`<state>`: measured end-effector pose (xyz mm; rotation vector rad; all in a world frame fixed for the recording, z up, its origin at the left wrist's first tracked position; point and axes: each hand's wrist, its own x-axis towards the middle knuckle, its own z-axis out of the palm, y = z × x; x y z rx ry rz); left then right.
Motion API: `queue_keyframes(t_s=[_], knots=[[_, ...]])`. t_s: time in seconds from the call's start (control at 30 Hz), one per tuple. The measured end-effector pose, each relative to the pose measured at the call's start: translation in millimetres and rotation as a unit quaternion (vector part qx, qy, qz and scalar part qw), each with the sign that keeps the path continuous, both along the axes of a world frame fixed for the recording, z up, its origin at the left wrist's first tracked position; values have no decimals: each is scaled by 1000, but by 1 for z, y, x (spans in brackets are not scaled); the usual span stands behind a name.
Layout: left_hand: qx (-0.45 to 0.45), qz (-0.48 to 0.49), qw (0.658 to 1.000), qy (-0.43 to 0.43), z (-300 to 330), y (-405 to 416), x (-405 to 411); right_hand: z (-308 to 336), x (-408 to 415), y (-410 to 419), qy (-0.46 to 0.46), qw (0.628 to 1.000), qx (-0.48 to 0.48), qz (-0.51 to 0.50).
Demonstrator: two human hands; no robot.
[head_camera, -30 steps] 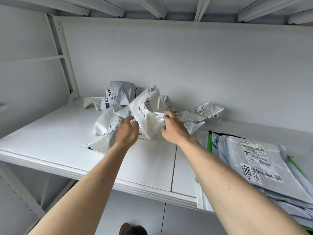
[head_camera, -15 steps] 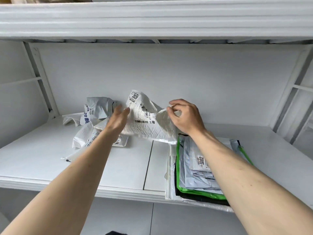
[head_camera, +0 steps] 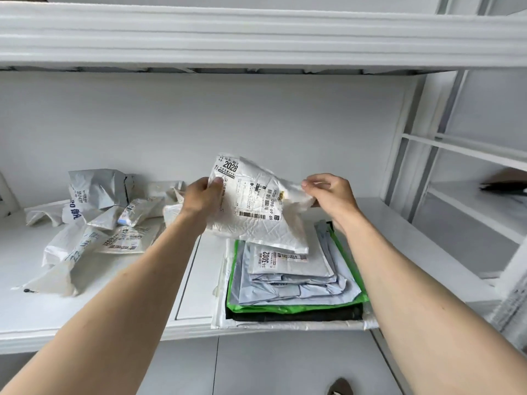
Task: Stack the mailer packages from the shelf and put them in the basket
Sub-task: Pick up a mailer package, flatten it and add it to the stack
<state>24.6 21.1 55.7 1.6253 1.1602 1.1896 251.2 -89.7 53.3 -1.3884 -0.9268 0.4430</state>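
A crumpled white mailer point(head_camera: 256, 206) with a "2028" label hangs in the air over a flat stack of mailers point(head_camera: 291, 277) on the white shelf point(head_camera: 194, 303). My left hand point(head_camera: 204, 196) grips its left edge. My right hand point(head_camera: 330, 193) pinches its right edge. The mailer's lower corner touches the top of the stack, which holds grey, green and black mailers. A loose pile of crumpled white and grey mailers point(head_camera: 97, 223) lies on the shelf's left part. No basket is in view.
The upper shelf board point(head_camera: 256, 35) runs across the top, close above my hands. White uprights and side shelves point(head_camera: 456, 172) stand on the right. A shoe tip point(head_camera: 339, 387) shows on the floor below.
Both hands have carried the white mailer from the loose pile to the right, over the flat stack, and spread it wider. The view has shifted right and down.
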Motion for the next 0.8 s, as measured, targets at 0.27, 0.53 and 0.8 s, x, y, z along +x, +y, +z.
queue_keyframes(t_s=[0.27,0.53,0.8], knots=[[105,39,991,77,13,-4,30,4,23,-18,-36,998,-55,-17],[170,-28,973,153,38,-5,41,24,4,-25,-73,957,-205,191],[-125,-105,987,11,16,-30,54,-5,2,-16,19,997,-70,32]])
